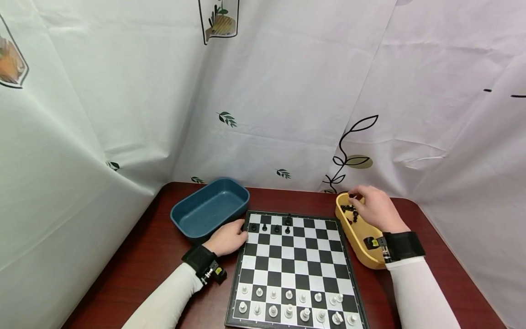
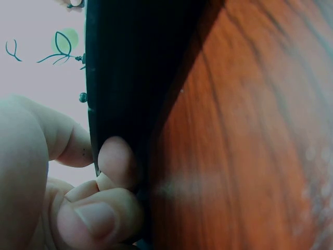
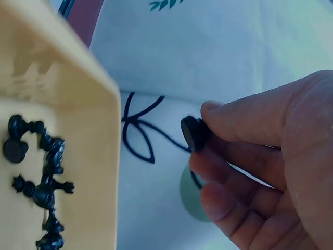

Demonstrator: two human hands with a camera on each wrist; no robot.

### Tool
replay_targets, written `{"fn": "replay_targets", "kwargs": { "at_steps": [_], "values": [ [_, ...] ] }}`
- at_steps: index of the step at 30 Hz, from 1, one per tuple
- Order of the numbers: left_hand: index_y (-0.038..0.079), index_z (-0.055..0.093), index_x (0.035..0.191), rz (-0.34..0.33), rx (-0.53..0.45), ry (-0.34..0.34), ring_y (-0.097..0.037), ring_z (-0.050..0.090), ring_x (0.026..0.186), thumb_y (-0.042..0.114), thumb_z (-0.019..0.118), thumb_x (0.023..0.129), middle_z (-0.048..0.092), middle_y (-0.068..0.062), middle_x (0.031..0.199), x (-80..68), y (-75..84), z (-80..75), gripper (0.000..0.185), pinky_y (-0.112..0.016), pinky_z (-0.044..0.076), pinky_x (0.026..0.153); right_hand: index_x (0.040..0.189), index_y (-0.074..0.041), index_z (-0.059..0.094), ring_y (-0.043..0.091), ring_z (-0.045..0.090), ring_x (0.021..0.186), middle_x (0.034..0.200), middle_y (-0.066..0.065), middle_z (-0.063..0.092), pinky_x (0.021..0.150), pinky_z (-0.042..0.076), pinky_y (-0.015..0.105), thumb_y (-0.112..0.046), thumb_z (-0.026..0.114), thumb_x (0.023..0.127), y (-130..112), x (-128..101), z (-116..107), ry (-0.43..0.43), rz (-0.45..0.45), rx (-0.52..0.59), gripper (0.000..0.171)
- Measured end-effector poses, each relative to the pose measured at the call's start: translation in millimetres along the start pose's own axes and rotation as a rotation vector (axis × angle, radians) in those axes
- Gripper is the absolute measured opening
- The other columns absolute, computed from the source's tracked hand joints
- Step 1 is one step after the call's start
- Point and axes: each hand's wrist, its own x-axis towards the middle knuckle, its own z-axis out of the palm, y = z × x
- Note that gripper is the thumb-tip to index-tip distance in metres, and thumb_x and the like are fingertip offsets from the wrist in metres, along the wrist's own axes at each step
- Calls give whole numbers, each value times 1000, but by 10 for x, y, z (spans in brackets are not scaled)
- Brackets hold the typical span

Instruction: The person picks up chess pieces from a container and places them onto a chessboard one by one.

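Observation:
At the chessboard [image 1: 274, 265], my left hand [image 1: 226, 238] grips the left edge near the far corner; in the left wrist view its fingers [image 2: 117, 161] bend against the board's dark side. My right hand [image 1: 376, 208] is over the far end of a yellow bin [image 1: 367, 260]. Between thumb and fingertips it pinches a black chess piece [image 3: 192, 133], round base showing, the rest hidden by the fingers. Inside the bin, more black chess pieces [image 3: 44, 195] lie in a clump. Several black pieces [image 1: 277, 228] stand on the board's far left squares.
White chess pieces [image 1: 289, 310] fill two rows at the board's near side. Left of the board, beyond my left hand, is a dark teal bin [image 1: 188, 227]. A pale printed curtain [image 1: 279, 114] hangs behind the reddish-brown table [image 1: 135, 269].

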Motion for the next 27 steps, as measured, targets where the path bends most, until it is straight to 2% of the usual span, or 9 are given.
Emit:
{"fn": "replay_targets", "kwargs": {
  "at_steps": [5, 12, 21, 27],
  "values": [
    [6, 70, 135, -13, -2, -6, -14, 62, 84, 21, 59, 103, 69, 4, 94, -1, -2, 2, 37, -41, 53, 86, 114, 0, 79, 35, 72, 90, 107, 16, 78, 77, 56, 55, -4, 82, 97, -140, 34, -6, 8, -29, 11, 18],
    [6, 70, 134, -8, -13, -5, -14, 62, 85, 19, 61, 102, 69, 3, 95, -11, 7, -17, 36, -41, 53, 86, 113, -1, 80, 33, 73, 91, 108, 15, 77, 78, 58, 54, -1, 82, 97, -297, 72, 20, 12, -72, 35, 16],
    [6, 70, 135, -7, -20, -7, -13, 61, 81, 18, 61, 102, 67, 5, 88, -22, 17, -27, 36, -41, 53, 84, 117, -4, 79, 30, 71, 91, 112, 14, 78, 80, 58, 52, -8, 82, 100, -542, 150, 122, -58, -91, 33, 18],
    [6, 70, 137, -11, -14, -10, -13, 61, 81, 20, 61, 102, 66, 5, 89, -21, 16, -17, 38, -40, 53, 84, 115, -7, 80, 25, 71, 90, 108, 8, 79, 80, 58, 48, -8, 84, 98, -749, 233, 231, -84, -155, 35, 18]
  ]
}}
